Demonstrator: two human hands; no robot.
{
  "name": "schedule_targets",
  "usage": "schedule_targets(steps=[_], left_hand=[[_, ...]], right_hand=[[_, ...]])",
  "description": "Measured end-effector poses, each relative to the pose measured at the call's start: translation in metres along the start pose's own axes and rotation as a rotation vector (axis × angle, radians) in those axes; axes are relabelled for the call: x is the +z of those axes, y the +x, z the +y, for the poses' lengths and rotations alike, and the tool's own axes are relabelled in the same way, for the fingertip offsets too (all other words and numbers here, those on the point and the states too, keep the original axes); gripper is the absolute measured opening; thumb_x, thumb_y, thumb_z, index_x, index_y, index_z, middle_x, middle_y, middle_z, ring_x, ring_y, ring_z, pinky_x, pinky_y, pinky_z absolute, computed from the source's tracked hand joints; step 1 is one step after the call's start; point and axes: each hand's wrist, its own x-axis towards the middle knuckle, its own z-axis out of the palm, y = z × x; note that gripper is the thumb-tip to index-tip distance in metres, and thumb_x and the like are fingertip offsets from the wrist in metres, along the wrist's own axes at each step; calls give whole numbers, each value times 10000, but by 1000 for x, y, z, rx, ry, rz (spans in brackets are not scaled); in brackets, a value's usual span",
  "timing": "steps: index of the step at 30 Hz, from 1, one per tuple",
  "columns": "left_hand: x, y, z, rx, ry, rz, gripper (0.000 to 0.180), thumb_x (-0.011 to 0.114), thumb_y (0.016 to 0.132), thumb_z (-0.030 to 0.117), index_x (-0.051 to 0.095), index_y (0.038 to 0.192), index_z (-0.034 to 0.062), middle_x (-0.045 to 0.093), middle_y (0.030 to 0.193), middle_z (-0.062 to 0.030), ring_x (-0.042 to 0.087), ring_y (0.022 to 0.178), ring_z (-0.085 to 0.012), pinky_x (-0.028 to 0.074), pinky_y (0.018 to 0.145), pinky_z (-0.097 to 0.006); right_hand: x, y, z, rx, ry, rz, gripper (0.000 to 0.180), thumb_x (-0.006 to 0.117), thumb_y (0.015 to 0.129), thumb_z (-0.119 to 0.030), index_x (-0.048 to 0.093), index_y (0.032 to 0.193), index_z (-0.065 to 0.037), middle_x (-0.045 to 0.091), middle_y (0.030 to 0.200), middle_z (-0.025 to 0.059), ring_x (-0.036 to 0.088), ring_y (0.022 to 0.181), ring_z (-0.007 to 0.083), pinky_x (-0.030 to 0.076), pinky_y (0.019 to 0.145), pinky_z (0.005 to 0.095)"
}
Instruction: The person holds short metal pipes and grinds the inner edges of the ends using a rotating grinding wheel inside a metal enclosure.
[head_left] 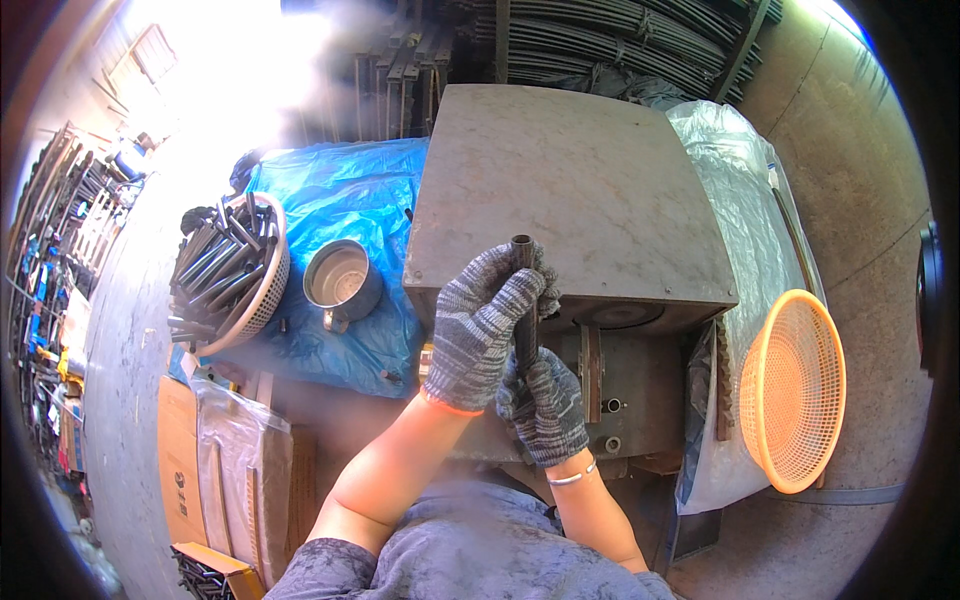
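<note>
A short dark metal tube (526,335) stands nearly upright between my hands, its hollow end at the top. My left hand (488,315), in a grey striped knit glove, is closed around its upper part. Lower down, my gloved right hand (548,405) closes on the tube's bottom end. Both hands are in front of a grey metal machine housing (570,180). Under the housing's front edge a round dark disc (618,314) partly shows, behind a narrow upright metal bar (592,375).
At left, a white basket (268,290) full of dark tubes and a metal pot (370,296) stand on blue plastic sheeting (340,180). An orange mesh basket (795,390) is at right beside clear plastic sheeting (720,180). Cardboard boxes (178,460) stand lower left; long bars (610,45) lie behind.
</note>
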Motion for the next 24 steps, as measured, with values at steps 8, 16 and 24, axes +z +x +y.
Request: schedule_targets(steps=[8,16,24], left_hand=[[1,1,-1,-8,22,-3,283,627,901,80,600,1167,-13,661,1014,-110,647,871,-211,544,791,-362],[3,2,-1,-4,21,-32,307,625,906,101,589,1193,-4,659,1007,-108,650,875,-220,550,792,-374],[24,21,16,-167,-234,-307,390,632,914,188,550,1236,-16,640,988,-108,629,843,-197,551,760,-370]], right_hand=[[-3,2,0,58,100,-19,379,656,902,-330,571,1053,8,612,829,68,586,654,155,499,562,273],[7,1,5,-193,-60,96,372,656,894,-359,573,1050,-33,631,886,79,609,731,154,509,610,266],[14,-12,-24,-86,148,-44,466,591,927,-415,570,1134,2,630,899,85,609,734,170,512,608,283]])
